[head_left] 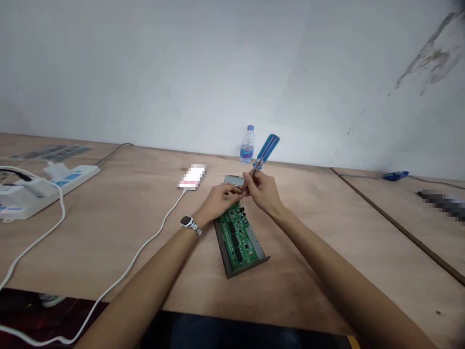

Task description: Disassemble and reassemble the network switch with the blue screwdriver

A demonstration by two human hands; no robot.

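My right hand pinches the screwdriver below its blue handle, which tilts up and away toward the wall; thumb and fingers are narrow around it. My left hand lies over the far end of the circuit board with its fingers bent, but I cannot tell whether they grip anything, and the two hands nearly meet there. The green board sits in its dark casing, flat on the wooden table in front of me, its near end uncovered between my forearms. My hands hide the far end and the screwdriver's tip, so I cannot see what the tip touches. A water bottle stands just beyond the hands, close to the wall and near the handle. To the left lies a blurred phone with a white cable running from it toward the table's near edge, passing left of my watch. A loaded power strip lies farther left. Well apart on the right, past the seam, is a small blue object.
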